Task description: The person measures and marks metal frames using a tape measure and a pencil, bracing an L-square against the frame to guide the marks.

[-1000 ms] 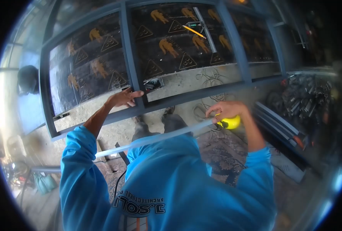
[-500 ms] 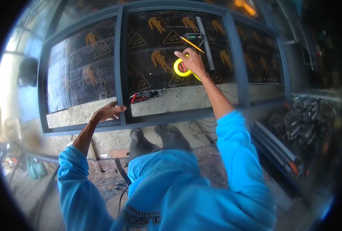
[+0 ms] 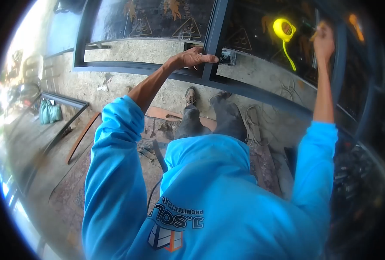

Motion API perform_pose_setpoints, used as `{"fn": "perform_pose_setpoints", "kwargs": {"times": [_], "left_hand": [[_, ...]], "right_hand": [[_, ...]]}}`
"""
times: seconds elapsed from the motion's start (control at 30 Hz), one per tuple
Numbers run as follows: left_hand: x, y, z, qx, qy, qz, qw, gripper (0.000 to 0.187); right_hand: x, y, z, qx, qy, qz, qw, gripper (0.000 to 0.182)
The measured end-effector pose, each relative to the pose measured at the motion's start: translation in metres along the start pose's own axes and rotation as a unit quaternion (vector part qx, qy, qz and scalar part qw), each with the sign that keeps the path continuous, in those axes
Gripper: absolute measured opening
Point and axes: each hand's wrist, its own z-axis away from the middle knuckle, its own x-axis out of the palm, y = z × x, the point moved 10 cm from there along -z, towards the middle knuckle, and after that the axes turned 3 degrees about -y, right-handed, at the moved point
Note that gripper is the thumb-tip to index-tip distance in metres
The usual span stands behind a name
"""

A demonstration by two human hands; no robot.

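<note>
A dark grey metal frame (image 3: pixel 261 96) lies over a black printed board (image 3: pixel 248 21). My left hand (image 3: pixel 191 58) grips the upright bar near its lower joint, thumb across the bar and fingers partly hidden behind it. To the right, my right hand (image 3: pixel 324 42) is closed over the board, beside another upright bar. A yellow pencil (image 3: pixel 319 28) shows between its fingertips, slightly blurred. Left of that hand, a yellow tape measure (image 3: pixel 284 29) rests on the board with a short length of its blade out.
A green bag (image 3: pixel 49 112) sits by a dark metal piece on the floor at left. A curved brown strip (image 3: pixel 82 138) lies near a patterned rug (image 3: pixel 71 188). Sandals (image 3: pixel 254 123) and thin cord (image 3: pixel 291 90) are on the floor. Metal offcuts (image 3: pixel 357 173) are piled at right.
My right hand has let go of the tape measure and taken up the pencil. My left hand stays on the frame's bar. The view has swung, shifting the frame up and right.
</note>
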Motion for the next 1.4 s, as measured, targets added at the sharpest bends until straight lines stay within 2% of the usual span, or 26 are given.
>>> {"fn": "perform_pose_setpoints", "kwargs": {"times": [0.03,0.1,0.13,0.2,0.23,0.27,0.33,0.37,0.43,0.47,0.53,0.57,0.6,0.67,0.8,0.83,0.9,0.97,1.03,1.07,1.17,1.4], "left_hand": [[0.002,0.003,0.003,0.004,-0.007,-0.001,1.0,0.106],[0.001,0.016,0.012,0.032,0.028,0.008,0.999,0.105],[0.003,0.015,0.012,0.039,0.022,0.01,0.999,0.105],[-0.002,0.015,0.009,0.052,0.035,-0.021,0.998,0.101],[-0.007,0.01,0.003,0.072,0.073,-0.041,0.994,0.096],[-0.006,0.009,0.002,0.075,0.068,-0.039,0.994,0.096],[-0.005,0.008,0.005,0.064,0.067,-0.03,0.995,0.089],[-0.007,-0.001,-0.002,0.047,0.073,-0.032,0.996,0.08],[-0.01,-0.003,-0.009,0.042,0.061,-0.041,0.996,0.077],[-0.007,-0.007,-0.01,0.033,0.049,-0.046,0.997,0.073],[-0.003,-0.003,-0.004,0.047,0.052,-0.035,0.997,0.068],[-0.006,-0.002,-0.007,0.05,0.058,-0.051,0.996,0.066],[-0.007,-0.003,-0.008,0.052,0.064,-0.066,0.994,0.065],[-0.008,-0.003,-0.007,0.068,0.062,-0.071,0.993,0.063],[-0.006,-0.001,-0.007,0.089,0.077,-0.069,0.991,0.062],[-0.008,-0.003,-0.007,0.086,0.083,-0.078,0.99,0.069],[-0.011,-0.004,-0.011,0.085,0.09,-0.087,0.989,0.077],[-0.007,-0.006,-0.014,0.069,0.06,-0.078,0.993,0.057],[-0.007,-0.003,-0.009,0.085,0.082,-0.085,0.989,0.057],[-0.009,-0.001,-0.007,0.102,0.104,-0.092,0.985,0.057],[-0.009,-0.002,-0.01,0.094,0.079,-0.083,0.989,0.058],[-0.009,-0.001,-0.009,0.108,0.092,-0.088,0.986,0.059]], "right_hand": [[-0.006,0.007,0.017,0.153,-0.035,-0.212,0.965,0.039],[-0.017,-0.034,0.076,0.251,-0.033,-0.473,0.844,0.035],[-0.014,-0.065,0.104,0.283,-0.065,-0.546,0.786,0.029],[0.022,-0.11,0.177,0.36,-0.198,-0.686,0.601,0.028],[0.029,-0.154,0.202,0.344,-0.229,-0.788,0.457,0.033],[0.025,-0.191,0.217,0.403,-0.204,-0.783,0.427,0.039],[0.023,-0.23,0.239,0.449,-0.18,-0.777,0.403,0.042],[0.031,-0.23,0.252,0.453,-0.174,-0.777,0.402,0.042],[0.045,-0.238,0.26,0.283,-0.31,-0.667,0.615,0.04],[0.048,-0.241,0.26,0.29,-0.305,-0.667,0.615,0.04],[0.052,-0.247,0.258,0.268,-0.345,-0.521,0.733,0.029],[0.052,-0.248,0.257,0.282,-0.304,-0.546,0.728,0.021],[0.056,-0.25,0.257,0.285,-0.304,-0.545,0.727,0.021],[0.05,-0.259,0.24,0.189,-0.269,-0.543,0.773,0.018],[0.055,-0.262,0.24,0.15,-0.26,-0.528,0.794,0.011],[0.053,-0.265,0.239,0.138,-0.213,-0.538,0.804,0.009],[0.055,-0.265,0.24,0.136,-0.208,-0.529,0.811,0.009],[0.053,-0.266,0.239,0.134,-0.203,-0.521,0.818,0.009],[0.043,-0.273,0.237,0.086,-0.191,-0.477,0.853,0.008],[0.042,-0.274,0.238,0.085,-0.192,-0.477,0.853,0.008],[0.041,-0.274,0.236,0.085,-0.182,-0.472,0.859,0.007],[0.038,-0.277,0.234,0.059,-0.177,-0.451,0.873,0.005]]}}
